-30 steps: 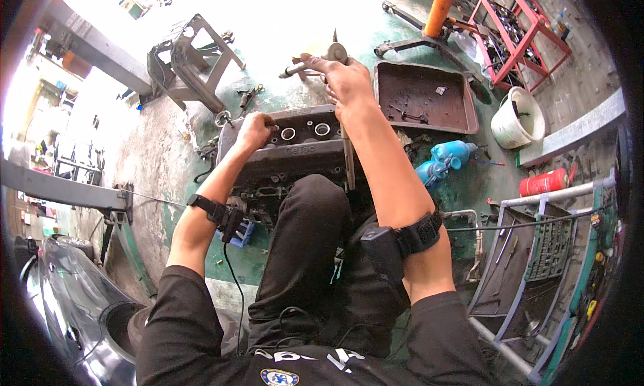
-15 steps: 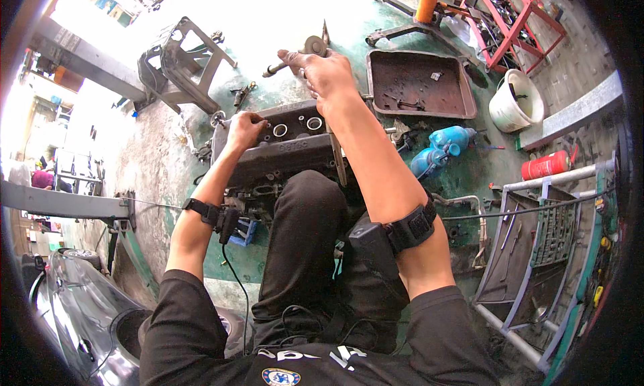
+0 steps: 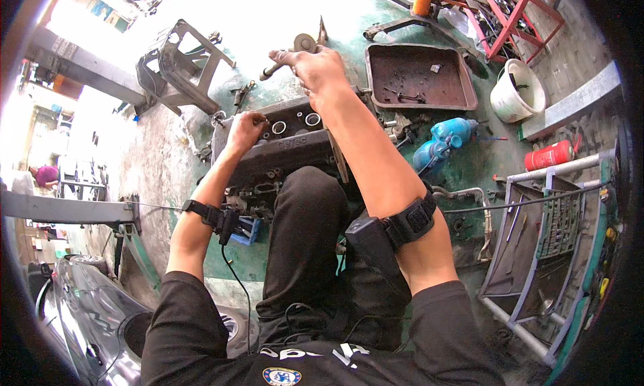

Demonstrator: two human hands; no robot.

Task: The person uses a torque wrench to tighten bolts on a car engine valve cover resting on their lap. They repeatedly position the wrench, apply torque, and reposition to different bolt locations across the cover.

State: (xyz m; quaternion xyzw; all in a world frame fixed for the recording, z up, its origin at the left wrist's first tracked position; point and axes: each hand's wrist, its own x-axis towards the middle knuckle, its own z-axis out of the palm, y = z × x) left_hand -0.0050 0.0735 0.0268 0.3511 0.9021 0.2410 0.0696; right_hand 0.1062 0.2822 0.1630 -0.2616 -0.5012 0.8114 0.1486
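My left hand [image 3: 245,131] rests at the left end of a dark engine valve cover [image 3: 295,144], fingers pinched together near its top. What they hold, if anything, is too small to tell. Along the cover run round openings with pale rims. My right hand [image 3: 320,71] reaches past the far right side of the engine, fingers curled round a metal tool [image 3: 304,42] with a round disc and a rod end sticking out to the left. The hand hides much of this tool. Below the cover shows the dark engine body [image 3: 258,188], partly behind my knee.
A rusty tray [image 3: 419,104] with loose parts lies right of the engine. Nearby are a blue bottle [image 3: 433,154], a white bucket [image 3: 520,111], a red fire extinguisher [image 3: 551,156] and a metal rack [image 3: 513,279]. A plastic stool [image 3: 161,71] stands far left; a car [image 3: 94,305] is near left.
My right hand has shifted slightly left and away, and the metal tool's disc has moved left with it. My left hand stays at the valve cover's left end.
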